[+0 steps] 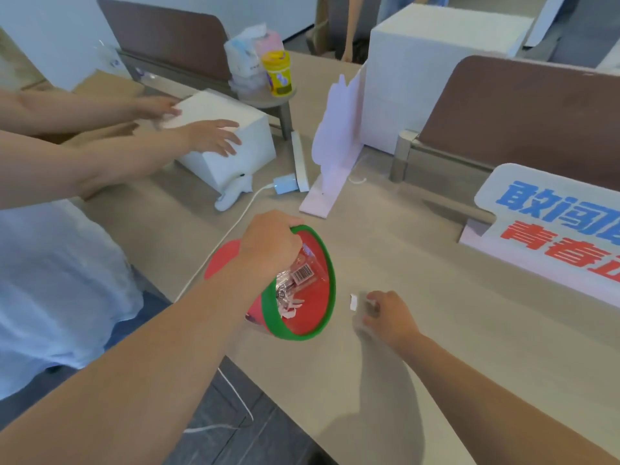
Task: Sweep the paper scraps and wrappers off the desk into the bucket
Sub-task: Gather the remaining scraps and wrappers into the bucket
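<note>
My left hand (271, 245) grips the far rim of a red bucket with a green rim (322, 317), tilted so its mouth faces me at the desk's near edge. Inside lie a clear wrapper with a barcode (300, 275) and several white paper scraps (290, 308). To the right of the bucket, my right hand (389, 313) rests on the beige desk (436, 330), fingers curled over a pale, blurred scrap. A small white paper scrap (353, 302) lies just left of its fingertips, between hand and bucket.
Another person at the left has both hands on a white box (231, 149). A charger and white cable (285, 184), a pink standing cutout (335, 146), a big white box (436, 68), a lettered sign (553, 223), a yellow jar (277, 73) and brown dividers stand further back.
</note>
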Action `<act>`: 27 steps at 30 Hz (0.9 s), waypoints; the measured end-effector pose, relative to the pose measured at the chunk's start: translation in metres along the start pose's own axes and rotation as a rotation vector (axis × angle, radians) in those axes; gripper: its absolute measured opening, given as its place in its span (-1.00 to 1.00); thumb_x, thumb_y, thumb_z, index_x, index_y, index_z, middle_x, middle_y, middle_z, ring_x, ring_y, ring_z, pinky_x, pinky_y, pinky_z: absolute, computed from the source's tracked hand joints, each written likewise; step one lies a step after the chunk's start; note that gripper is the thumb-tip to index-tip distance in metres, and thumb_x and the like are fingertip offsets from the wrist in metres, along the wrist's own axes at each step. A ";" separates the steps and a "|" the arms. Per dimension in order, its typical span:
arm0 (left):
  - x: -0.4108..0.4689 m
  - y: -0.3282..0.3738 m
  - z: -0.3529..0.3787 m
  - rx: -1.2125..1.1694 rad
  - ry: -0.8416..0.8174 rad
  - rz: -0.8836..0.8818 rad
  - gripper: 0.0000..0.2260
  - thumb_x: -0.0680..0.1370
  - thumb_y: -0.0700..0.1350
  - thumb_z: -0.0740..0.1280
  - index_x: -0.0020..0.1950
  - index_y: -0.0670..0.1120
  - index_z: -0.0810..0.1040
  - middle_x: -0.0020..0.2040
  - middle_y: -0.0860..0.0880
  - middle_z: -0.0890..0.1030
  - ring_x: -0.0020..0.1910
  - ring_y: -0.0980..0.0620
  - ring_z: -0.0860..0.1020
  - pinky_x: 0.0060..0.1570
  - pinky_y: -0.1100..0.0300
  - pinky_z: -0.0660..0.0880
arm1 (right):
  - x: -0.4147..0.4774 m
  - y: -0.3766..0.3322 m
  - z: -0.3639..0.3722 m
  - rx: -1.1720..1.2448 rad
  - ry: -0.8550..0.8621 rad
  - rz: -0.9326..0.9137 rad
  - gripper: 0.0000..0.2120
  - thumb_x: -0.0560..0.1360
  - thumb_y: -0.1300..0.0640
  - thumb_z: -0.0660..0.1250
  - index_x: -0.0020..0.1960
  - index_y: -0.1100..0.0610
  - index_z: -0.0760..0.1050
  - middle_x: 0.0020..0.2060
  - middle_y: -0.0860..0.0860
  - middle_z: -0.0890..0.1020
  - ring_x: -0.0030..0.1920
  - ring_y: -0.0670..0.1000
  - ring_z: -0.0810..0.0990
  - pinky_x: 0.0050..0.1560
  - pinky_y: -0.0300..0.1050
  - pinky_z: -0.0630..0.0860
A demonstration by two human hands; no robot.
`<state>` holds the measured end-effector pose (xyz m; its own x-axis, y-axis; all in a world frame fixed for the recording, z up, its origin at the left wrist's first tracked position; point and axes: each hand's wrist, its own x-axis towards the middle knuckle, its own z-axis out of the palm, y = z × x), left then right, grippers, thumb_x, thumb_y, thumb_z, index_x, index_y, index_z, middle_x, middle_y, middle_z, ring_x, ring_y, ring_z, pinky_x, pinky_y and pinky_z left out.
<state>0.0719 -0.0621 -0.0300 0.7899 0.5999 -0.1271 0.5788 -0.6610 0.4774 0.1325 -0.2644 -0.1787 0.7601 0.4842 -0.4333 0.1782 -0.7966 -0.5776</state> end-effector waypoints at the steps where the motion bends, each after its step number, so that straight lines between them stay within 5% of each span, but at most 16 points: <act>1: 0.003 -0.001 -0.001 -0.007 -0.008 0.001 -0.57 0.46 -0.26 0.21 0.22 0.10 0.59 0.15 0.01 0.64 -0.17 -0.02 0.63 -0.14 0.14 0.57 | 0.004 -0.004 0.004 0.010 0.015 -0.025 -0.52 0.39 0.09 0.40 0.28 0.09 0.42 0.15 0.11 0.46 0.13 0.10 0.50 0.13 -0.13 0.39; 5: 0.011 -0.003 -0.002 -0.020 -0.015 0.015 -0.59 0.46 -0.24 0.24 0.24 0.08 0.58 0.18 0.02 0.62 -0.18 0.03 0.61 -0.11 0.18 0.55 | 0.023 -0.024 0.017 -0.089 0.026 -0.104 -0.58 0.41 0.10 0.38 0.25 0.12 0.45 0.13 0.11 0.45 0.15 0.14 0.48 0.13 -0.10 0.38; 8: 0.013 -0.002 -0.003 0.008 -0.026 0.054 -0.59 0.44 -0.26 0.22 0.19 0.08 0.61 0.09 0.01 0.67 -0.13 0.01 0.62 -0.06 0.13 0.57 | 0.027 -0.028 0.021 -0.162 0.062 -0.130 -0.89 0.42 0.27 0.24 -0.13 0.16 0.54 -0.13 0.10 0.46 -0.05 0.16 0.51 -0.13 -0.16 0.32; 10: 0.011 -0.001 -0.003 0.023 -0.030 0.065 -0.62 0.43 -0.27 0.22 0.12 0.05 0.65 0.01 -0.02 0.69 -0.11 -0.04 0.62 -0.05 0.08 0.58 | 0.025 -0.024 0.023 -0.198 0.045 -0.119 -0.87 0.41 0.31 0.21 -0.24 0.13 0.45 -0.20 0.06 0.41 -0.10 0.13 0.50 -0.19 -0.18 0.26; 15: 0.003 0.008 0.005 0.004 -0.048 0.079 -0.62 0.43 -0.27 0.23 0.11 0.06 0.65 -0.04 -0.01 0.69 -0.21 -0.01 0.60 -0.21 0.14 0.55 | 0.004 -0.017 0.009 0.112 0.230 0.008 -0.88 0.48 0.26 0.23 -0.17 0.18 0.52 -0.18 0.12 0.58 -0.08 0.16 0.55 -0.17 -0.18 0.33; 19: -0.010 0.041 0.019 -0.059 -0.051 0.099 -0.56 0.42 -0.26 0.22 0.19 0.09 0.62 0.09 0.00 0.67 -0.15 0.01 0.59 -0.19 0.26 0.47 | -0.031 -0.024 -0.031 0.292 0.349 -0.150 -0.93 0.48 0.19 0.32 -0.16 0.13 0.55 -0.28 -0.02 0.57 -0.24 -0.03 0.49 -0.32 -0.39 0.30; 25: -0.041 0.121 0.054 -0.129 -0.113 0.193 -0.59 0.43 -0.31 0.27 0.16 0.05 0.64 -0.03 -0.07 0.70 -0.44 0.08 0.54 -0.39 0.34 0.46 | -0.076 0.021 -0.083 0.282 0.325 -0.182 -0.83 0.47 0.21 0.32 0.01 0.07 0.64 -0.05 -0.03 0.67 -0.07 -0.03 0.56 -0.01 -0.30 0.39; 27: -0.059 0.151 0.076 -0.145 -0.119 0.233 -0.63 0.44 -0.28 0.26 0.12 0.05 0.66 0.01 -0.05 0.70 -0.27 0.04 0.61 -0.28 0.36 0.46 | -0.098 0.058 -0.099 0.308 0.403 -0.130 -0.81 0.49 0.17 0.31 0.07 0.05 0.62 0.00 -0.03 0.67 -0.01 -0.03 0.58 0.04 -0.29 0.39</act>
<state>0.1278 -0.2318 -0.0159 0.9215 0.3763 -0.0966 0.3506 -0.6985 0.6239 0.1304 -0.3940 -0.1018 0.9347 0.3466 -0.0788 0.1417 -0.5666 -0.8117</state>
